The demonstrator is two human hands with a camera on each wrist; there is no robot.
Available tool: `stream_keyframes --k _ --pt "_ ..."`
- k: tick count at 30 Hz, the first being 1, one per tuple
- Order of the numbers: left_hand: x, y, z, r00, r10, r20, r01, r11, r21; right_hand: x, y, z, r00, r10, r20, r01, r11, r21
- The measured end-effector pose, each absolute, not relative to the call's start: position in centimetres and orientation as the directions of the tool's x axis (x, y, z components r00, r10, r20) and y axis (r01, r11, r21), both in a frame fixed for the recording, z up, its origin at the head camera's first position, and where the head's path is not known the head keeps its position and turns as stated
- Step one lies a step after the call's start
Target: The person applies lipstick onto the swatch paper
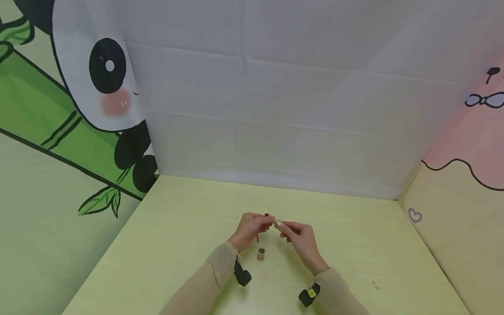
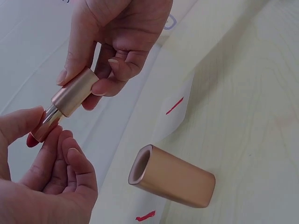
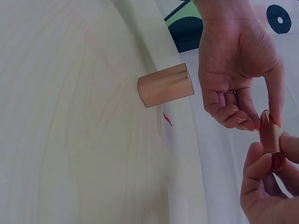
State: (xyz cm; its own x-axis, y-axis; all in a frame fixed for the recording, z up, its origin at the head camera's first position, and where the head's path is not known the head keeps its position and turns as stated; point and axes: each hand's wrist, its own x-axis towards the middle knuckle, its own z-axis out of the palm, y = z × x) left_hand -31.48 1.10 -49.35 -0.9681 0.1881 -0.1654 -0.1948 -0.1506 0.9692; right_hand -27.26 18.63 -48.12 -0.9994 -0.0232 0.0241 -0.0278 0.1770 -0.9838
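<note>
Between my two hands is a lipstick [image 2: 74, 93] with its cap off. Finger and thumb of my left hand [image 1: 250, 228] pinch its shiny inner tube, where the red tip [image 2: 32, 140] shows. My right hand [image 1: 302, 239] grips the rose-gold base [image 3: 277, 160] between thumb and fingers. The lipstick is tilted and held above the table. Below the hands, the rose-gold cap [image 1: 261, 254] stands on the table, its hollow end up; in the left wrist view this cap [image 2: 175, 177] is seen from the side.
A pale strip, seemingly paper, [image 2: 180, 123] with red streaks lies beside the cap on the light wooden table [image 1: 189, 245]. A small thin brown mark [image 1: 375, 284] is on the right. White sheeting [image 1: 275, 109] rises behind the table, and printed panels stand at both sides.
</note>
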Motion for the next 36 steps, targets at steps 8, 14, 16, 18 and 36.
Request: stream_keyframes --k 8,14,16,18,36 --pt "-31.37 1.25 -49.26 -0.969 0.189 -0.161 -0.189 -0.144 0.971 -26.87 18.53 -47.86 -0.999 0.009 0.039 -0.036 0.209 -0.977" --pt "-31.34 1.15 -49.50 -0.971 0.180 -0.157 -0.184 -0.144 0.972 -26.81 18.48 -47.90 -0.998 0.008 0.069 -0.064 0.272 -0.960" --pt "-31.30 1.12 -49.53 -0.972 0.173 -0.157 -0.182 -0.142 0.973 -26.77 18.48 -47.92 -0.998 0.005 0.069 -0.065 0.271 -0.960" --pt "-31.25 1.12 -49.59 -0.974 0.169 -0.151 -0.175 -0.137 0.975 -26.71 18.47 -47.96 -0.998 0.003 0.070 -0.067 0.269 -0.961" --pt "-31.15 1.22 -49.61 -0.973 0.183 -0.139 -0.166 -0.143 0.976 -26.75 18.67 -48.72 -0.979 -0.026 0.203 -0.202 0.271 -0.941"
